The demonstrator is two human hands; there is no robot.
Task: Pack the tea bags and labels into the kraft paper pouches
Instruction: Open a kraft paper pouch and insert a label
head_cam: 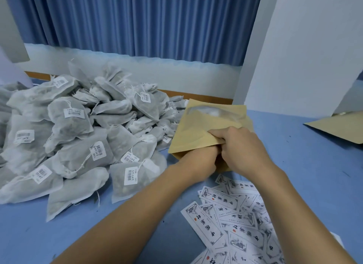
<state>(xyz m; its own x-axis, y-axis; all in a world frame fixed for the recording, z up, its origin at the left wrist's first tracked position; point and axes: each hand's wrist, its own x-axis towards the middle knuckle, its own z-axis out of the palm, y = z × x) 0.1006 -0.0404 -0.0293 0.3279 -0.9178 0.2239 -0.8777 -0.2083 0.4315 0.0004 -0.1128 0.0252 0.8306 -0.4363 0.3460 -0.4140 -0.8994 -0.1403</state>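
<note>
A kraft paper pouch (204, 124) with a clear window lies on the blue table, its mouth toward me. My left hand (198, 157) is pushed into the mouth, its fingers hidden inside. My right hand (241, 147) grips the pouch's upper lip and holds the mouth apart. A large heap of grey tea bags (74, 130) with white barcode tags covers the left of the table. Several printed white labels (237, 220) lie scattered at the lower right.
Another kraft pouch (339, 126) lies flat at the right edge under a white panel (306, 53). A blue curtain (137, 21) and a low white wall run behind the table. Bare blue tabletop (306, 165) shows on the right.
</note>
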